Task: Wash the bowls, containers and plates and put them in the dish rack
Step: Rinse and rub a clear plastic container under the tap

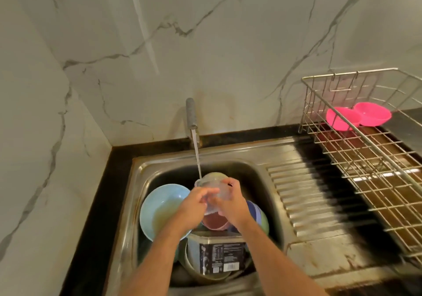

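Over the steel sink, under the tap's stream, both the left hand and right hand gripped a clear round plastic container. It looked light, stiff and slippery when wet; holding its sidewall seemed safest.

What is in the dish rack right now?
Two pink bowls lie at the far end of the dish rack. The rest of its wire floor in view holds nothing; its right edge is out of frame.
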